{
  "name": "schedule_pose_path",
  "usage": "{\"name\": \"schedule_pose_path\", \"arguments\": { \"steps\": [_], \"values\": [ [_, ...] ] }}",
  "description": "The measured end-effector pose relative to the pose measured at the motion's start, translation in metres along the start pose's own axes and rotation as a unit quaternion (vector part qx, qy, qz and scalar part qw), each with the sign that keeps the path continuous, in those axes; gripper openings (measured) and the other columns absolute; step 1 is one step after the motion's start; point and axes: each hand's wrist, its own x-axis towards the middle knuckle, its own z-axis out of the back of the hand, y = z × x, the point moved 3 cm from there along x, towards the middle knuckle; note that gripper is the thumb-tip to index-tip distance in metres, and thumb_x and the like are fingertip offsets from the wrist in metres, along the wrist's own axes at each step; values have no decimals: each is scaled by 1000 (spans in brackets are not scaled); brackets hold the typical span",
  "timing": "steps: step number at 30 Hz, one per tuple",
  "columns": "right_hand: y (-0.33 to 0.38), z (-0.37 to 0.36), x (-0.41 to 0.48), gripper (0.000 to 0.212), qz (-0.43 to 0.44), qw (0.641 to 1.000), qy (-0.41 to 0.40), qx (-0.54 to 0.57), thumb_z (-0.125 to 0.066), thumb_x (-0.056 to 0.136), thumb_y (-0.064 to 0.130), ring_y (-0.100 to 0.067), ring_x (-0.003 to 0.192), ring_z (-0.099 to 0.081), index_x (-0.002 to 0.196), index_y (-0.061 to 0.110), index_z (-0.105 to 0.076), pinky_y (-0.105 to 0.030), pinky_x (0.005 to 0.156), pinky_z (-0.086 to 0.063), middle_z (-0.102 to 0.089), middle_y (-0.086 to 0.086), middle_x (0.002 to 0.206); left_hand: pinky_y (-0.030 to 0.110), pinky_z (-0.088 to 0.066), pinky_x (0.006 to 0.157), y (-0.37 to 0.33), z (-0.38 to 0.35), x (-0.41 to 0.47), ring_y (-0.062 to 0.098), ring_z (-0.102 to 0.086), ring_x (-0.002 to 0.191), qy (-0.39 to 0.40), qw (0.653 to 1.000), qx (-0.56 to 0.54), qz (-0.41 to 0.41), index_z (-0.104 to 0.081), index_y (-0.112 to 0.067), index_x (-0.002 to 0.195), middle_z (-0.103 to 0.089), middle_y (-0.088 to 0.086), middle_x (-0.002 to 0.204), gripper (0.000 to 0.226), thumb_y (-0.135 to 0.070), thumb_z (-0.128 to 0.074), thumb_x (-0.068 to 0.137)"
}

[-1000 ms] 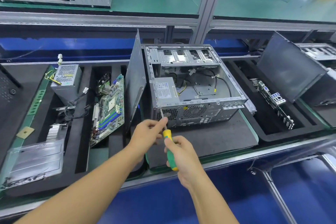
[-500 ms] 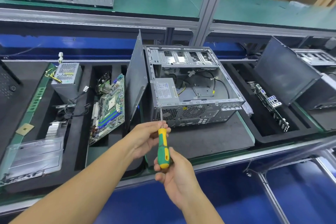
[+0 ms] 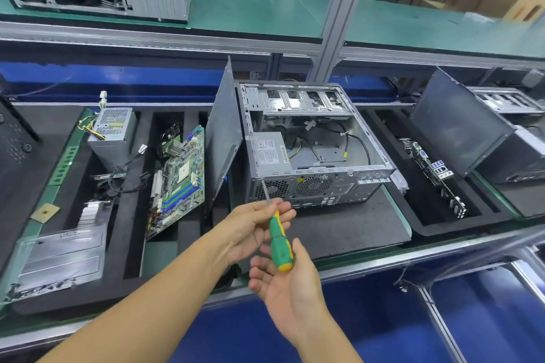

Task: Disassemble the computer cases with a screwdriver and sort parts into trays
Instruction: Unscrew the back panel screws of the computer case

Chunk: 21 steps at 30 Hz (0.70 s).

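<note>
So, nearest, the right hand [image 3: 290,289] has been loosened since a second ago: fingers mostly uncurled, the screwdriver [image 3: 278,240] butt just cradled on it. Further up, the shaft is pinched by the left hand [image 3: 250,224], tip kept at the case [image 3: 312,186] rear corner.

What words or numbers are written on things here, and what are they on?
No text here can be read.
Label on the power supply inside the computer case: print too small.
Raised marking on the clear plastic cover: too blurred.
Printing on the motherboard: too small.
</note>
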Motion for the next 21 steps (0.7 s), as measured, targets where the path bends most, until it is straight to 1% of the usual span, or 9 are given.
{"name": "schedule_pose_path", "arguments": {
  "steps": [2, 4, 6, 8, 10, 13, 16, 19, 21],
  "values": [
    [4, 4, 1, 50, 22, 1000, -12, -11, -39, 107, 38, -19, 51, -54, 111, -6, -62, -30, 43, -46, -59, -14, 66, 40, -57, 91, 3, 2, -1, 31, -67, 112, 16, 1000, 18, 6, -53, 4, 130, -68, 20, 123, 32, -6, -50, 100],
    [6, 8, 5, 30, 78, 995, -47, -46, -47, 106, 25, -16, 54, -48, 108, -3, -59, -29, 43, -45, -54, -10, 67, 36, -53, 92, 2, 2, -5, 25, -70, 106, 19, 995, 100, 21, -58, -2, 124, -71, 12, 117, 32, -21, -56, 98],
    [8, 10, 7, 17, 134, 983, -66, -107, -56, 102, 16, -15, 62, -46, 108, 1, -56, -28, 49, -48, -53, -9, 79, 27, -53, 76, 2, 1, -7, 15, -68, 80, 16, 981, 190, 31, -62, -6, 109, -70, 6, 92, 34, -31, -66, 87],
    [8, 11, 8, 16, 160, 975, -68, -135, -62, 99, 13, -15, 67, -47, 111, 6, -55, -27, 56, -52, -54, -10, 92, 22, -54, 65, 3, 2, -6, 12, -65, 67, -7, 980, 197, 29, -65, -4, 100, -69, 6, 79, 28, -23, -72, 81],
    [8, 9, 5, 21, 148, 982, -56, -107, -64, 98, 18, -16, 71, -48, 114, 9, -54, -29, 58, -53, -52, -10, 94, 24, -58, 65, 5, 6, -4, 17, -71, 75, -21, 989, 147, 23, -66, 1, 104, -73, 13, 87, 26, -10, -72, 82],
    [7, 7, 0, 44, 55, 998, -26, -17, -54, 101, 44, -22, 63, -55, 114, 2, -59, -35, 51, -53, -56, -14, 77, 32, -61, 74, 8, 12, -4, 27, -73, 97, -3, 999, 41, 22, -59, 5, 119, -72, 20, 110, 38, 4, -64, 82],
    [8, 10, 4, 45, 63, 997, -34, -38, -42, 108, 34, -21, 55, -57, 116, -7, -57, -32, 44, -51, -58, -16, 72, 34, -59, 72, 12, 15, -5, 28, -68, 111, 28, 999, 22, 29, -54, 0, 128, -68, 18, 124, 41, 0, -60, 88],
    [6, 9, 7, 15, 145, 978, -60, -134, -55, 103, 16, -17, 63, -54, 114, 5, -53, -30, 56, -51, -57, -13, 88, 30, -49, 67, 11, 12, -7, 17, -66, 81, -8, 991, 130, 20, -67, -5, 116, -73, 6, 98, 48, -31, -77, 77],
    [3, 8, 10, 19, 168, 968, -68, -171, -64, 96, 10, -14, 63, -52, 109, 18, -52, -32, 68, -50, -58, -8, 92, 28, -53, 71, 10, 11, -7, 15, -65, 75, -20, 987, 157, 24, -69, -4, 111, -70, 6, 84, 56, -33, -83, 65]
  ]
}}
